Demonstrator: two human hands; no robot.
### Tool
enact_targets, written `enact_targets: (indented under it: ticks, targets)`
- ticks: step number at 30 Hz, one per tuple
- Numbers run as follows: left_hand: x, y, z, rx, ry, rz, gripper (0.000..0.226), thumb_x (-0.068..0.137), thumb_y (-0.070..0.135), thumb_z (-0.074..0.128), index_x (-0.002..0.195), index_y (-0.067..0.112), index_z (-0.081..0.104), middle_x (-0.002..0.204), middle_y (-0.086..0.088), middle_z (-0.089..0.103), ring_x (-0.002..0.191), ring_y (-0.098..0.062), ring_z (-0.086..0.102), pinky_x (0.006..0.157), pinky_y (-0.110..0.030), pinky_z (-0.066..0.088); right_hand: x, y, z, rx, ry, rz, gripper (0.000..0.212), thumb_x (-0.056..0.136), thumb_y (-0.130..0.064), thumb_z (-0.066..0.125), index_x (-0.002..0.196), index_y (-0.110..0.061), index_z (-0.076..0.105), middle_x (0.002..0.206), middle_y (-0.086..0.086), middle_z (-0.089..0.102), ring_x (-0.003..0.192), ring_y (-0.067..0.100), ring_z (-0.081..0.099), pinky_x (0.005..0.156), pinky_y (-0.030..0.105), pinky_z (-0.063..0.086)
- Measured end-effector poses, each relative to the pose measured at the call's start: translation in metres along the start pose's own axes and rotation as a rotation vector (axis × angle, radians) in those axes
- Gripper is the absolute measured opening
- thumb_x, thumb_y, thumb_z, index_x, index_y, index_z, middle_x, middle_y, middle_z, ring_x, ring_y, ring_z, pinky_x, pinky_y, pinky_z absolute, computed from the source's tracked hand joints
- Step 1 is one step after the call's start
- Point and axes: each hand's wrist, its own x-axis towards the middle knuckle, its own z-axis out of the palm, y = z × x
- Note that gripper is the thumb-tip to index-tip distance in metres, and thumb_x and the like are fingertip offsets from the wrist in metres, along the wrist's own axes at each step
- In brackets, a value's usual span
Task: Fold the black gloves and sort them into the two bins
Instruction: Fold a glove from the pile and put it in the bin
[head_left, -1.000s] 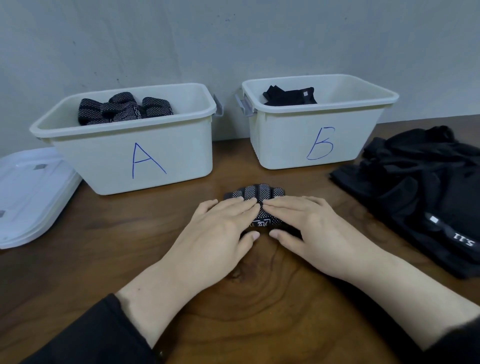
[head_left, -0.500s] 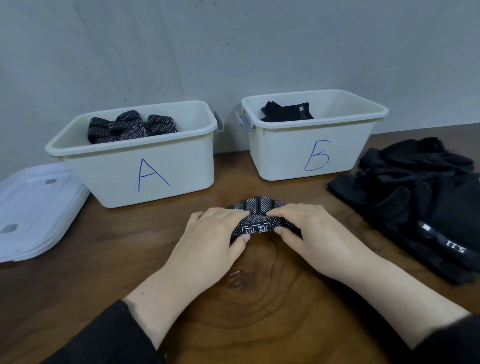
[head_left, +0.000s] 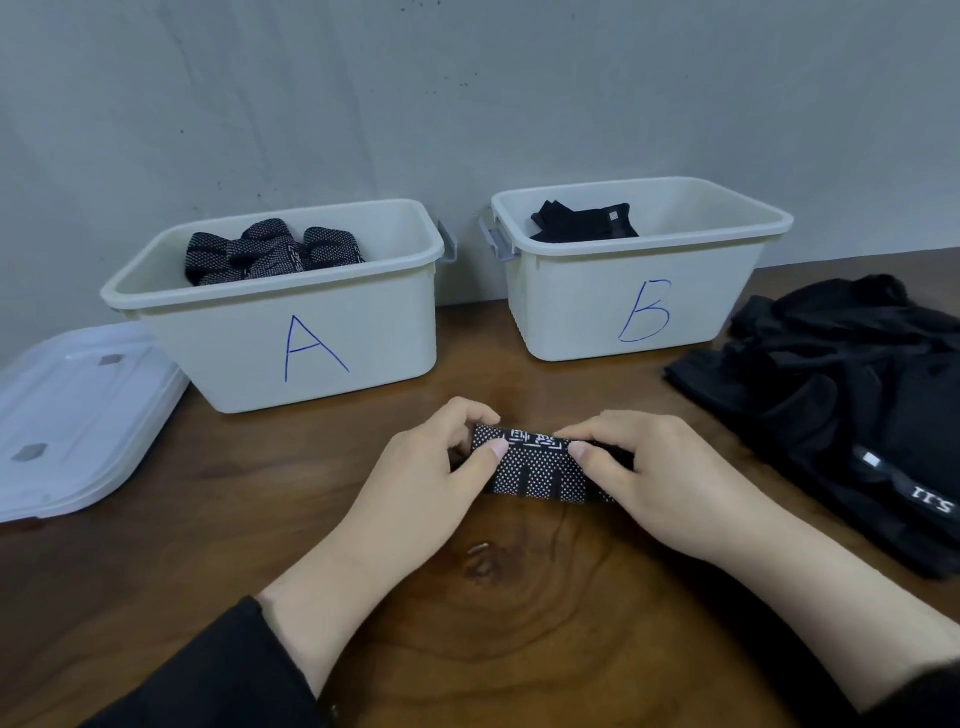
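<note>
In the head view, the left hand (head_left: 431, 467) is curled round the left end of a black knitted glove covered in white grip dots (head_left: 540, 470), thumb on the near face and fingers tucked behind the far edge. The same hold is mirrored by the right hand (head_left: 654, 473) on the right end. The glove is thus pinched at both ends and kept doubled over, just above or on the dark brown wooden table (head_left: 519, 623), midway in front of the two bins; a two-sided pinch is judged necessary so that the springy knit is not allowed to unroll.

Dotted gloves of the same kind are seen bundled in the cream plastic bin marked A (head_left: 322, 338), while plain black gloves are kept in the cream plastic bin marked B (head_left: 644, 306). The held glove is therefore judged to be meant for bin A. Both bins are set open and within reach at the wall.

The heap of unfolded black gloves (head_left: 852, 405) is laid to the right, beside bin B. The translucent white plastic lids (head_left: 72, 415) are stacked to the left, out of the way.
</note>
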Motion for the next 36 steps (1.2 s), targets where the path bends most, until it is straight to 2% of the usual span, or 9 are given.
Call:
enact_targets:
  ticks: [4, 6, 8, 13, 16, 22, 26, 31, 36]
  targets:
    - [0.003, -0.009, 0.003, 0.113, 0.051, 0.090, 0.023, 0.096, 0.037, 0.057, 0.118, 0.040, 0.059, 0.114, 0.026, 0.051, 0.112, 0.001, 0.050, 0.095, -0.019, 0.039, 0.004, 0.005, 0.004, -0.139, -0.052, -0.005, 0.029, 0.104, -0.037, 0.048, 0.125, -0.036, 0.068, 0.110, -0.026, 0.061, 0.109, -0.001, 0.051, 0.101, 0.033, 0.042]
    - [0.003, -0.013, 0.002, 0.194, 0.015, 0.154, 0.022, 0.097, 0.036, 0.055, 0.117, 0.038, 0.064, 0.116, 0.024, 0.050, 0.114, -0.002, 0.048, 0.100, -0.027, 0.036, 0.005, 0.005, 0.006, -0.151, -0.058, -0.009, 0.032, 0.104, -0.036, 0.049, 0.132, -0.034, 0.064, 0.115, -0.026, 0.061, 0.113, -0.002, 0.050, 0.105, 0.030, 0.039]
    - [0.003, -0.016, 0.003, 0.267, -0.037, 0.145, 0.026, 0.100, 0.040, 0.050, 0.121, 0.039, 0.066, 0.119, 0.024, 0.050, 0.115, 0.000, 0.044, 0.104, -0.030, 0.032, 0.006, 0.003, 0.007, -0.111, -0.069, -0.006, 0.031, 0.104, -0.033, 0.052, 0.132, -0.033, 0.064, 0.116, -0.027, 0.062, 0.114, -0.005, 0.052, 0.103, 0.017, 0.038]
    - [0.008, -0.022, 0.005, 0.299, -0.084, 0.134, 0.034, 0.102, 0.043, 0.042, 0.130, 0.043, 0.061, 0.130, 0.022, 0.051, 0.120, 0.000, 0.040, 0.108, -0.033, 0.028, 0.026, -0.011, -0.005, -0.067, -0.257, 0.065, 0.021, 0.100, -0.034, 0.061, 0.118, -0.037, 0.071, 0.104, -0.027, 0.068, 0.098, -0.016, 0.059, 0.085, 0.010, 0.045]
    - [0.012, -0.027, 0.005, 0.299, -0.091, 0.146, 0.034, 0.102, 0.043, 0.041, 0.132, 0.046, 0.059, 0.133, 0.021, 0.049, 0.124, 0.000, 0.038, 0.108, -0.030, 0.023, 0.046, -0.024, -0.017, -0.136, -0.400, 0.102, 0.028, 0.093, -0.033, 0.070, 0.121, -0.030, 0.072, 0.102, -0.023, 0.072, 0.090, -0.021, 0.060, 0.078, 0.003, 0.045]
    - [0.010, -0.025, 0.006, 0.309, -0.103, 0.193, 0.035, 0.103, 0.045, 0.040, 0.134, 0.046, 0.056, 0.134, 0.019, 0.048, 0.125, -0.002, 0.036, 0.106, -0.029, 0.022, 0.069, -0.042, -0.019, -0.260, -0.608, 0.223, 0.039, 0.086, -0.033, 0.078, 0.123, -0.026, 0.070, 0.112, -0.013, 0.071, 0.102, 0.003, 0.066, 0.097, 0.024, 0.053]
    - [0.009, -0.026, 0.000, 0.294, -0.086, 0.239, 0.036, 0.103, 0.045, 0.042, 0.136, 0.041, 0.055, 0.136, 0.017, 0.046, 0.127, -0.003, 0.034, 0.105, -0.027, 0.021, 0.076, -0.046, -0.012, -0.249, -0.643, 0.260, 0.029, 0.082, -0.028, 0.080, 0.108, -0.030, 0.069, 0.098, -0.013, 0.073, 0.092, 0.006, 0.069, 0.086, 0.023, 0.056]
    - [0.007, -0.028, -0.020, 0.210, 0.080, 0.293, 0.038, 0.100, 0.044, 0.046, 0.132, 0.032, 0.062, 0.131, 0.016, 0.053, 0.123, 0.000, 0.038, 0.104, -0.019, 0.022, 0.072, -0.048, -0.012, -0.223, -0.605, 0.307, 0.024, 0.081, -0.028, 0.080, 0.103, -0.032, 0.070, 0.097, -0.014, 0.074, 0.091, 0.004, 0.069, 0.083, 0.021, 0.057]
    - [0.009, -0.053, -0.077, 0.229, 0.544, 0.374, 0.028, 0.096, 0.031, 0.052, 0.110, 0.020, 0.074, 0.111, 0.005, 0.065, 0.105, -0.017, 0.057, 0.095, -0.034, 0.037, 0.073, -0.067, -0.025, 0.364, -0.428, 0.406, 0.020, 0.087, 0.000, 0.070, 0.106, -0.005, 0.073, 0.103, 0.018, 0.076, 0.089, 0.025, 0.071, 0.082, 0.036, 0.054]
